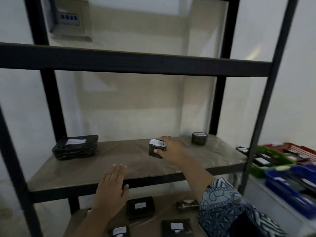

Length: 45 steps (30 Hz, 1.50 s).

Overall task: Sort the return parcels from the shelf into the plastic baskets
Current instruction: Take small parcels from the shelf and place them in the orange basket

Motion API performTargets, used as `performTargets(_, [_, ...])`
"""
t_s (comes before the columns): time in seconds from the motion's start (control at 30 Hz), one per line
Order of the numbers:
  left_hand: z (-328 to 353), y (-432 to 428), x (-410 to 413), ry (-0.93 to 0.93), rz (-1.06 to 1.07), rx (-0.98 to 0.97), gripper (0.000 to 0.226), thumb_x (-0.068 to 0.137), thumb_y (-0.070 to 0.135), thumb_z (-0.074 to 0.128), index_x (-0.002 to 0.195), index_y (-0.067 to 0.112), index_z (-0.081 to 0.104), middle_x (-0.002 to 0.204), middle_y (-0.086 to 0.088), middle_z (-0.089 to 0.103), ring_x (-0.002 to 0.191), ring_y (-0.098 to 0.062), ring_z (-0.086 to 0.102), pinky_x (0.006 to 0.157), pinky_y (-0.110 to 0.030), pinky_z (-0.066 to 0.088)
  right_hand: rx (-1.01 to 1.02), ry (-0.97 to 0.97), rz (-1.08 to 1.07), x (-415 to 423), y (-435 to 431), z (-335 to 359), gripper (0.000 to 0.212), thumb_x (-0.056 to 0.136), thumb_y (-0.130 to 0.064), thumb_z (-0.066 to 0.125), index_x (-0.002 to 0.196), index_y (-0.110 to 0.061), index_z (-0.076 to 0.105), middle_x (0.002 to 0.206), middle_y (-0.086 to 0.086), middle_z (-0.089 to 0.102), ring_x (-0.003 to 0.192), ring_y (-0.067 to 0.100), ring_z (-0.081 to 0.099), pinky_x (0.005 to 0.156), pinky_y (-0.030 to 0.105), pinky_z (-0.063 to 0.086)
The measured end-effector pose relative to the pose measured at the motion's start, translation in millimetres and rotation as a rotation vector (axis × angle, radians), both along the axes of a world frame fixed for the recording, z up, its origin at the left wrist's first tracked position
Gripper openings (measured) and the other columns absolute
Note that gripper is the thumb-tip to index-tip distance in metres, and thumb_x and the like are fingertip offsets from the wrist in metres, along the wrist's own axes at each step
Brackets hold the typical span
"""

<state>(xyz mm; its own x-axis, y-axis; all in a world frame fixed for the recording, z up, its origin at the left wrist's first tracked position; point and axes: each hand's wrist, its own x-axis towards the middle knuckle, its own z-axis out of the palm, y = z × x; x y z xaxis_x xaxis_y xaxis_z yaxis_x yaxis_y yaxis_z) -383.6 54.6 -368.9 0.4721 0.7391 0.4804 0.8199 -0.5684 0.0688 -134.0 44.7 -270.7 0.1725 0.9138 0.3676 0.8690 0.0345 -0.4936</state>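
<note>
"On the middle shelf board (119,156), centre: which hand has the RETURN-labelled parcel (153,152)?"

"Right hand (169,149), thumb and fingers curled round its right end. Left hand (111,190) lies flat and straight-fingered at the front edge. Plastic baskets (280,183) lie rightward."

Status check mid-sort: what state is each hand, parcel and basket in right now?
Right hand: grips the RETURN parcel.
RETURN parcel: in right hand's grip at middle shelf.
Left hand: flat, fingers straight, on middle shelf's front edge.
Flat parcel: lying untouched, left.
Round parcel: untouched, back right.
Green basket: holds parcels.
Blue basket: holds parcels.
Red basket: contents blurred.
</note>
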Motion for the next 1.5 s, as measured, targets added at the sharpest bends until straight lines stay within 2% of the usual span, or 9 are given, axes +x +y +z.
performTargets(0.23, [8.1, -56.1, 116.6, -0.03, -0.156, 0.003, 0.06, 0.083, 0.039, 0.033, 0.131, 0.007, 0.052, 0.132, -0.009, 0.055, 0.125, -0.027, 0.05, 0.098, -0.045, 0.043, -0.043, 0.007, -0.197, 116.1, -107.6, -2.2, 0.055, 0.084, -0.038, 0.068, 0.133, -0.019, 0.049, 0.126, 0.003, 0.055, 0.114, 0.021, 0.054, 0.091, 0.026, 0.038])
performTargets(0.37, [7.0, -104.5, 195.8, -0.052, -0.252, -0.011, 0.056, 0.084, 0.033, 0.048, 0.135, 0.01, 0.047, 0.138, -0.006, 0.05, 0.131, -0.024, 0.043, 0.104, -0.041, 0.035, -0.059, -0.011, -0.285, 187.1, -181.4, -6.9, 0.054, 0.085, -0.037, 0.068, 0.131, -0.015, 0.05, 0.124, 0.006, 0.055, 0.115, 0.023, 0.052, 0.093, 0.03, 0.04])
performTargets(0.53, [-5.4, -167.9, 291.4, -0.093, -0.376, -0.064, 0.062, 0.085, 0.039, 0.03, 0.14, 0.011, 0.041, 0.145, -0.005, 0.041, 0.138, -0.023, 0.032, 0.11, -0.039, 0.025, -0.084, -0.018, -0.42, 272.5, -276.6, -11.2, 0.054, 0.086, -0.039, 0.066, 0.131, -0.014, 0.049, 0.126, 0.004, 0.053, 0.116, 0.022, 0.05, 0.092, 0.03, 0.038])
performTargets(0.63, [-8.5, -205.3, 345.7, -0.093, -0.461, -0.107, 0.059, 0.087, 0.033, 0.04, 0.141, 0.011, 0.039, 0.147, -0.006, 0.039, 0.138, -0.023, 0.031, 0.111, -0.039, 0.024, -0.107, -0.01, -0.484, 318.3, -326.7, -14.8, 0.055, 0.088, -0.038, 0.064, 0.133, -0.014, 0.046, 0.13, 0.004, 0.052, 0.117, 0.021, 0.049, 0.094, 0.032, 0.04])
performTargets(0.83, [-22.6, -249.4, 434.5, 0.016, -0.591, -0.158, 0.062, 0.079, 0.039, 0.036, 0.131, 0.01, 0.052, 0.131, -0.006, 0.056, 0.123, -0.025, 0.052, 0.097, -0.042, 0.044, -0.133, 0.048, -0.625, 391.0, -390.8, -20.0, 0.05, 0.088, -0.034, 0.066, 0.13, -0.016, 0.048, 0.127, 0.003, 0.056, 0.111, 0.02, 0.054, 0.092, 0.035, 0.046])
performTargets(1.03, [-30.9, -256.1, 525.6, -0.005, -0.689, -0.22, 0.063, 0.082, 0.034, 0.042, 0.139, 0.009, 0.042, 0.142, -0.009, 0.045, 0.135, -0.027, 0.037, 0.107, -0.047, 0.035, -0.117, 0.083, -0.731, 455.1, -420.8, -35.4, 0.056, 0.087, -0.038, 0.066, 0.134, -0.017, 0.046, 0.131, 0.003, 0.051, 0.116, 0.019, 0.051, 0.091, 0.03, 0.041])
performTargets(1.27, [-53.5, -233.3, 659.0, 0.001, -0.801, -0.322, 0.062, 0.088, 0.035, 0.037, 0.146, 0.016, 0.028, 0.151, -0.001, 0.03, 0.142, -0.019, 0.021, 0.115, -0.037, 0.02, -0.176, 0.066, -0.856, 560.1, -414.4, -55.9, 0.053, 0.087, -0.038, 0.065, 0.132, -0.018, 0.047, 0.129, 0.002, 0.054, 0.112, 0.018, 0.053, 0.088, 0.027, 0.041])
performTargets(1.43, [-62.6, -203.8, 751.5, -0.03, -0.887, -0.308, 0.057, 0.082, 0.036, 0.041, 0.131, 0.011, 0.052, 0.131, -0.006, 0.056, 0.126, -0.028, 0.049, 0.101, -0.043, 0.04, -0.193, 0.06, -0.881, 642.9, -390.2, -60.2, 0.051, 0.087, -0.035, 0.065, 0.131, -0.016, 0.048, 0.129, 0.004, 0.053, 0.111, 0.019, 0.052, 0.084, 0.024, 0.04])
performTargets(1.5, [-66.0, -193.6, 782.0, -0.027, -0.884, -0.323, 0.056, 0.082, 0.035, 0.043, 0.132, 0.01, 0.051, 0.132, -0.006, 0.055, 0.128, -0.027, 0.046, 0.103, -0.042, 0.038, -0.182, 0.068, -0.88, 671.7, -377.7, -63.4, 0.05, 0.088, -0.034, 0.065, 0.131, -0.017, 0.047, 0.129, 0.003, 0.053, 0.111, 0.019, 0.052, 0.084, 0.026, 0.041])
